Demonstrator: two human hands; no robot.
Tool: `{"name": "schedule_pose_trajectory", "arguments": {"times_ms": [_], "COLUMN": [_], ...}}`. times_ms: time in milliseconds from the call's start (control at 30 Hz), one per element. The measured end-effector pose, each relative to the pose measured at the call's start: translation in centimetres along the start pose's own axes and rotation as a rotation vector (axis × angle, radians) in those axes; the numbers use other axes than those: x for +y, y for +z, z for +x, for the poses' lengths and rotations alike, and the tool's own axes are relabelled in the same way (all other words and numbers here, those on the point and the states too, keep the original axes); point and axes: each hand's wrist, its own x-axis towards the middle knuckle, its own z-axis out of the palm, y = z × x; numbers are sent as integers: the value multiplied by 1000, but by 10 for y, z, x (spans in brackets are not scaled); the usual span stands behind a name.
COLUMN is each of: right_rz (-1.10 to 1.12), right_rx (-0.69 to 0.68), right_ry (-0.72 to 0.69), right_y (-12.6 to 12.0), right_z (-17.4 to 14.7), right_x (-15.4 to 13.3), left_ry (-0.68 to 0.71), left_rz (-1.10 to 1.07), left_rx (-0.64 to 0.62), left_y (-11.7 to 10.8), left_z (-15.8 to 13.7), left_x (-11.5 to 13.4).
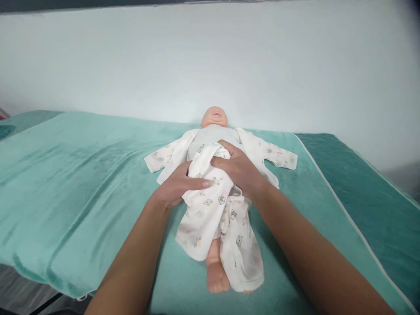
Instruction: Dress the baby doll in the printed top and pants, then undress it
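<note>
A baby doll lies on its back, head at the far side. White printed baby trousers cover its legs up to the waist; one bare foot shows below a trouser leg. My left hand grips the trousers from the left side, thumb across the front. At the waist my right hand holds bunched trouser cloth between thumb and fingers. An open white printed jacket is spread out at both sides of the doll, over a pale grey torso.
A light green towel covers the bed, with folds at the left. Darker green cloth shows at the right. Behind the bed stands a white wall. Grey floor appears at the lower left.
</note>
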Motion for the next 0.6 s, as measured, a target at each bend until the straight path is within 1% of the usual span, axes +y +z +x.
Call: {"name": "schedule_pose_trajectory", "arguments": {"times_ms": [67,100,167,233,267,367,500,600], "right_rz": [-29,-50,-114,-186,-205,-147,76,155], "right_rx": [-48,-102,-258,-394,-432,-437,-330,-281], "right_ry": [24,42,91,137,157,185,149,102], "right_y": [-3,-5,-10,-14,-16,-20,-19,-16], "right_z": [0,0,0,-1,-1,-2,-4,-6], "right_x": [-1,-2,-5,-7,-7,-5,0,1], "left_ry": [31,65,142,178,182,174,149,146], "left_rz": [-65,-113,-202,-251,-266,-282,-240,-174], "left_rx": [61,102,182,224,227,208,214,217], "left_y": [3,4,8,12,14,18,20,23], "left_z": [1,2,4,6,7,5,1,-4], "left_x": [-2,-4,-7,-9,-8,-5,-4,-6]}}
